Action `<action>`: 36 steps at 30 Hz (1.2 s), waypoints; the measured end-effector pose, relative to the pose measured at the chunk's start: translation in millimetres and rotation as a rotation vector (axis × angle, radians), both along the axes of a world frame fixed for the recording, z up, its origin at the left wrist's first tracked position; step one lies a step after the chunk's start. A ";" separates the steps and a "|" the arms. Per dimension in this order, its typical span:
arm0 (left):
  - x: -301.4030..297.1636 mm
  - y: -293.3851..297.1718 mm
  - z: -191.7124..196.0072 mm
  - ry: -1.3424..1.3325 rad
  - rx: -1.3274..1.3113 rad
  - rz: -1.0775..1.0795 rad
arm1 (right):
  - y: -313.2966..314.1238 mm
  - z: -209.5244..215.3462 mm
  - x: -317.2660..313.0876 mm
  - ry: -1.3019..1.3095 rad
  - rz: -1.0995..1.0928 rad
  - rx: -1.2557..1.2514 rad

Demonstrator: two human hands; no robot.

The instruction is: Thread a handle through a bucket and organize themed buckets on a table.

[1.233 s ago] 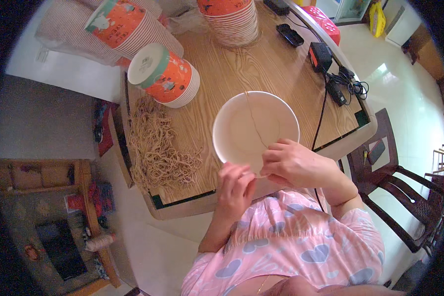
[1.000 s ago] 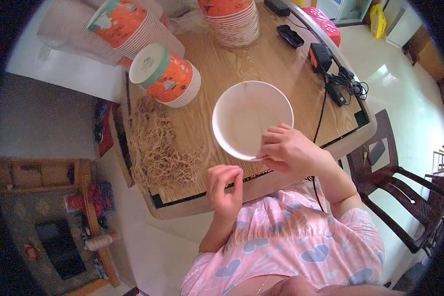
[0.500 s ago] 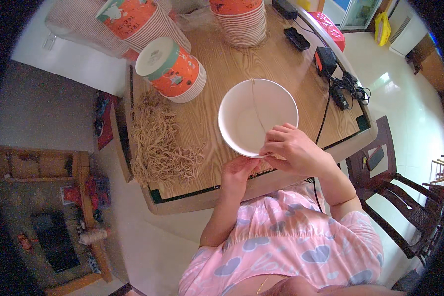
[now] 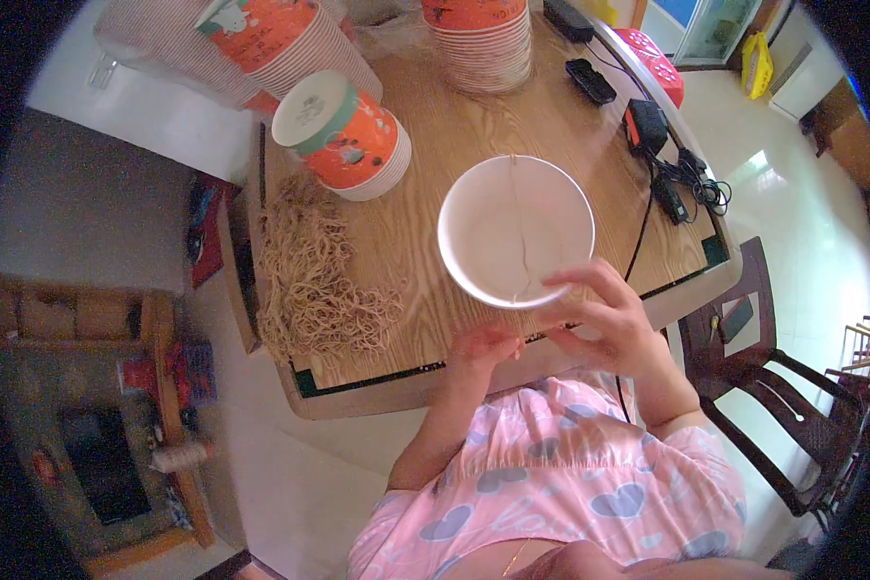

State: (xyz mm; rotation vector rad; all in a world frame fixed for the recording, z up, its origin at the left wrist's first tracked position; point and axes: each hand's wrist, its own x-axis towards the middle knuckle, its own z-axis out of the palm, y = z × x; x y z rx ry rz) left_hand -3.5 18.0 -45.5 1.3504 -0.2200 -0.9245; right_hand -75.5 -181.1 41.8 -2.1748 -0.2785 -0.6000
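A white paper bowl (image 4: 512, 227) is held tilted above the wooden table (image 4: 406, 242), its open side facing me. A thin tan band (image 4: 520, 208) runs across it from the far rim to the near rim. My right hand (image 4: 604, 324) grips the bowl's near right rim, fingers spread along the edge. My left hand (image 4: 483, 353) sits just under the near rim with its fingers pinched where the band ends. A loose heap of tan bands (image 4: 309, 280) lies on the table's left side.
Stacks of orange printed bowls lie on their sides at the back left (image 4: 343, 135) (image 4: 271, 39), and one stack stands upright (image 4: 478, 34). Black devices and cables (image 4: 667, 174) lie at the right edge. A dark wooden chair (image 4: 773, 387) stands to my right.
My left hand dropped away from the bowl, then came back up to its near rim. The bowl shifted slightly farther and right in my right hand.
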 end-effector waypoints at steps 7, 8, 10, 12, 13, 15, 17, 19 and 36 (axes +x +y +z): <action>-16.2 9.8 12.3 -0.120 0.228 -0.087 | 18.8 -39.1 -22.4 0.495 0.038 0.306; -17.4 11.0 12.0 -0.126 0.226 -0.077 | 27.6 -48.1 -18.9 0.555 -0.111 0.507; -19.9 11.6 11.6 -0.204 0.159 -0.115 | 35.8 -61.2 -17.4 0.592 -0.065 0.593; -15.3 12.6 18.0 -0.371 0.192 -0.180 | 41.5 -75.8 -16.5 0.563 -0.004 0.692; -11.0 13.8 24.3 -0.534 0.225 -0.249 | 44.3 -78.5 -15.4 0.524 -0.018 0.695; 14.7 18.1 51.0 -0.640 0.193 -0.324 | 42.6 -80.0 -13.0 0.506 -0.004 0.656; 31.4 11.4 84.8 -0.800 0.139 -0.213 | 40.3 -78.2 -13.5 0.490 0.010 0.620; 46.3 -6.9 109.9 -1.195 0.196 -0.246 | 39.0 -71.8 -13.6 0.504 0.027 0.551; 109.9 -61.5 93.0 -1.152 0.181 -0.980 | 43.3 -73.4 -7.6 0.499 0.029 0.653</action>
